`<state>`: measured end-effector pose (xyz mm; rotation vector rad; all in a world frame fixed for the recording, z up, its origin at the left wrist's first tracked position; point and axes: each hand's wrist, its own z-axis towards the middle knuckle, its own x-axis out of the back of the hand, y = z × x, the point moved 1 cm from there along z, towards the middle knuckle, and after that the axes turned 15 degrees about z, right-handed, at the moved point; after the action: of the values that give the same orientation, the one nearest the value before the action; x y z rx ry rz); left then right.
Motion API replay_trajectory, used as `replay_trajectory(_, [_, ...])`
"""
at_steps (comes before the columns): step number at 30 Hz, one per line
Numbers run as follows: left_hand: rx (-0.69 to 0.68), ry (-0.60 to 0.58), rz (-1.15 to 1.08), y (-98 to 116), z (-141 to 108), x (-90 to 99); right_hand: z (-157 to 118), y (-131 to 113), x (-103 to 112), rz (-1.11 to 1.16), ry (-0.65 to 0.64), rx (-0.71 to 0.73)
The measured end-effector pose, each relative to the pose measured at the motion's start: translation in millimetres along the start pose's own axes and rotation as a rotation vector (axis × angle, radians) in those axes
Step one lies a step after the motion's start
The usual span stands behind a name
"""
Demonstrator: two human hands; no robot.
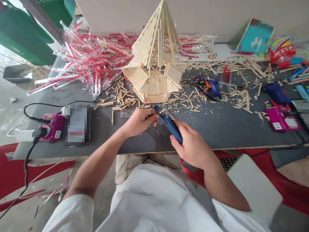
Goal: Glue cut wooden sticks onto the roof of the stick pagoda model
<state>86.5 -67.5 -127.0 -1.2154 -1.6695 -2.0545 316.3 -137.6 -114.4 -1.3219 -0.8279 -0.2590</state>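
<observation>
My right hand [191, 141] is wrapped round a blue hand cutter [172, 127], its head pointing up and left over the table's front part. My left hand [142, 121] is closed in a pinch right beside the cutter's head. A small pale piece of wooden stick [162, 111] shows at the jaws; whether my left fingers hold it is hidden. Just beyond both hands stands a model pavilion [154, 82] built of thin wooden sticks, with a tall pointed roof above a wider tier. A clear ruler [126, 113] lies partly behind my left hand.
Short stick offcuts [124, 96] litter the dark table [145, 140]. Plastic wrappers [89, 58] heap at the back left. A blue glue gun [212, 88] lies right of the model. Purple power strips [51, 127] and a phone [77, 124] sit toward the sides, with cables.
</observation>
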Motion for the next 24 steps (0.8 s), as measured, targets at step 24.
replay_trajectory(24, [-0.029,0.028,-0.017,1,1,-3.5,18,18,21,0.236,-0.106,-0.053])
